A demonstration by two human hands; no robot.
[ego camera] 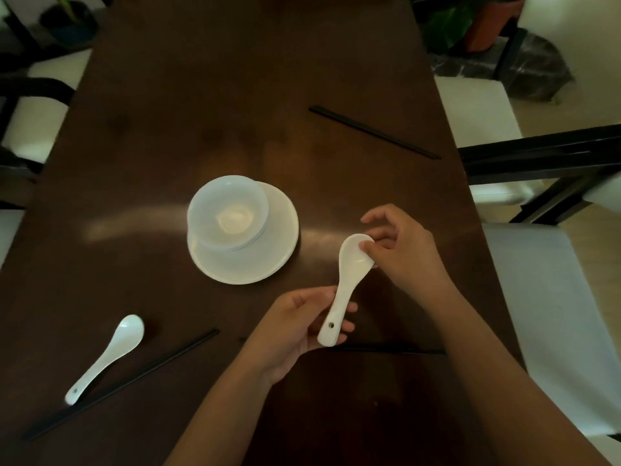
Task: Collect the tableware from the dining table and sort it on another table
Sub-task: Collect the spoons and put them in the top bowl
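- At a dark dining table [168, 129], seen from the head camera, a person holds a white spoon [346, 284] above the wood with both hands.
- Left hand [302, 327] curls its fingers [346, 326] under the spoon's handle end; the thumb lies on the near side, so the handle is gripped.
- Right hand [400, 250] pinches the bowl end, its thumb tip pressed on the inside of the bowl and the other fingers bent behind it.
- Collecting appears to be the step in hand: one spoon is lifted, and it may be passing from hand to hand.
- A second spoon [107, 354] lies near the left edge, just beside a pair of black chopsticks [124, 381].
- Stacked bowls [228, 213] sit on a plate [268, 264] at mid-table, left of the held spoon.
- More chopsticks [373, 131] lie far right; another pair [393, 349] shows partly under the forearms.
- Next, judging by the layout, one hand needs freeing to gather the other spoon or the chopsticks.
- Chairs [477, 105] flank the table.
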